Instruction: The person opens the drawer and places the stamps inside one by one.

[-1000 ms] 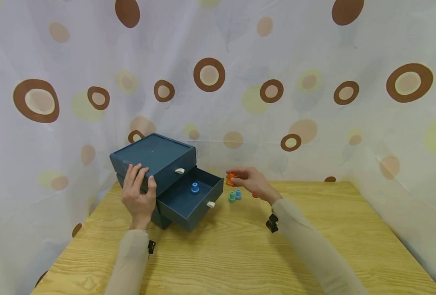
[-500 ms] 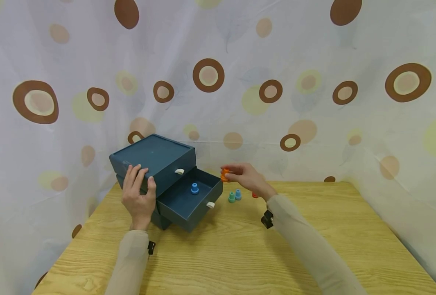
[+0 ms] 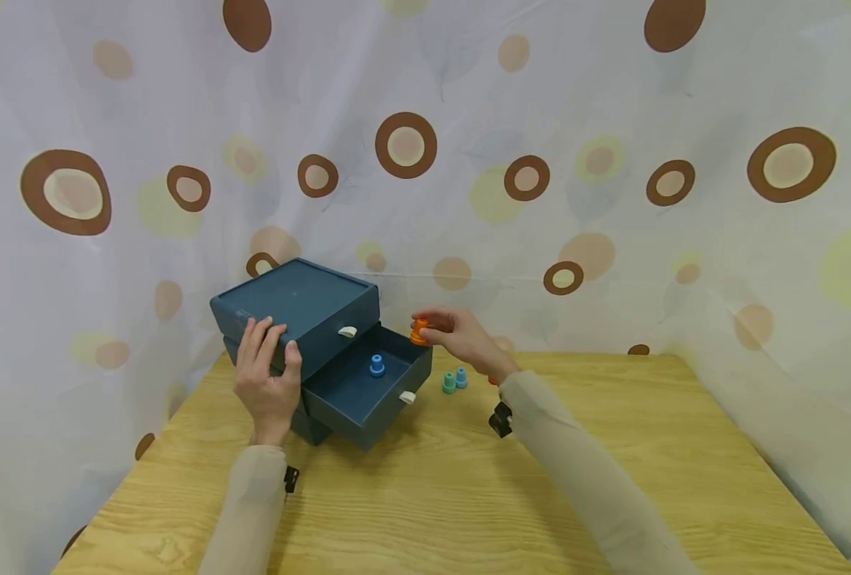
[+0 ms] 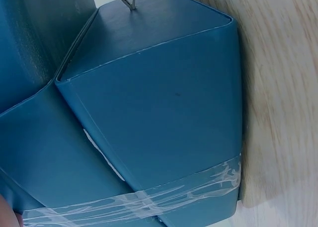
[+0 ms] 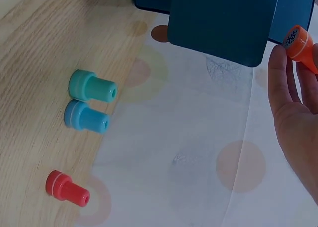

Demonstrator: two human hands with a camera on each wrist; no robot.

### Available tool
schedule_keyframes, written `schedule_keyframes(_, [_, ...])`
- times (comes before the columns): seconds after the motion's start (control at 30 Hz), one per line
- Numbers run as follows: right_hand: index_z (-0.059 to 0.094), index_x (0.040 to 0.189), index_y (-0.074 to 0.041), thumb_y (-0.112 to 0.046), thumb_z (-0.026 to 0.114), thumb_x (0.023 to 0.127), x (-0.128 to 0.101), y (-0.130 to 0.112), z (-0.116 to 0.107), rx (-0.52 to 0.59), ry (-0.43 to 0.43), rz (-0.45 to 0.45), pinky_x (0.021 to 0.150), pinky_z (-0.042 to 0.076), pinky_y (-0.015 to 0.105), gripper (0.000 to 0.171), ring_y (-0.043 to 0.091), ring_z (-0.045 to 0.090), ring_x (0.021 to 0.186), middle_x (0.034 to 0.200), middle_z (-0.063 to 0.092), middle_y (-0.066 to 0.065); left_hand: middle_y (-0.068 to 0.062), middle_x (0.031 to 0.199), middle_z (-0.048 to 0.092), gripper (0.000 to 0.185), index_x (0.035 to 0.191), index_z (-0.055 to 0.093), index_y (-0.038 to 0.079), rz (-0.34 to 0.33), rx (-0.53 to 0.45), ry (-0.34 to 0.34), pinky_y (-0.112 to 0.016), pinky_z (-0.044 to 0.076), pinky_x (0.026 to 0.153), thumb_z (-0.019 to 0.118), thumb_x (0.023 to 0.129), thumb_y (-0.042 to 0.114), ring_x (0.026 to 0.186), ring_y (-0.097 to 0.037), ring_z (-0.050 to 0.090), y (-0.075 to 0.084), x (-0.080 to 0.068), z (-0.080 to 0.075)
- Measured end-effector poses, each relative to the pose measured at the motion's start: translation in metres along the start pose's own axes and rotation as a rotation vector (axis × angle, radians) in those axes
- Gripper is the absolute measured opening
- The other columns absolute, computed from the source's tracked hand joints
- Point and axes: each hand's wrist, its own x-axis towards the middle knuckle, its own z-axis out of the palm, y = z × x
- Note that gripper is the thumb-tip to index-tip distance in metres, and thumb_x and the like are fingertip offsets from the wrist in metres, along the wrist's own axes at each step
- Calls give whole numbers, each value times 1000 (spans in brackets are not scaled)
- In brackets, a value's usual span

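Orange stamp pinched in the right hand's fingertips has travelled left over the last second, from above the loose stamps to just over the far right corner of the open lower drawer; by my reading it is close to going in. A blue stamp already stands inside. The left hand stays on the dark blue box, fingers spread and lightly curled over its near left edge. Green, light blue and red stamps remain on the wooden table, right of the drawer.
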Motion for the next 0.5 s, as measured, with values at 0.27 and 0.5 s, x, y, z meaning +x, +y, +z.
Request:
schedule_keyframes(0.27, [61, 131, -8, -11, 60, 96, 10, -1, 15, -50, 6, -12, 95, 55, 35, 35, 25, 65, 114, 127, 66, 13, -12, 122, 69, 36, 108, 75, 8, -4, 9, -15, -51, 42, 109, 57, 89, 32, 126, -34, 57, -1, 1, -2])
schedule_keyframes(0.5, [62, 128, -8, -13, 62, 95, 18, -5, 27, -100, -16, -10, 94, 55, 34, 33, 24, 66, 112, 124, 67, 11, -12, 122, 70, 35, 108, 76, 9, -1, 0, -9, -52, 43, 108, 57, 88, 32, 126, -33, 58, -1, 0, -1])
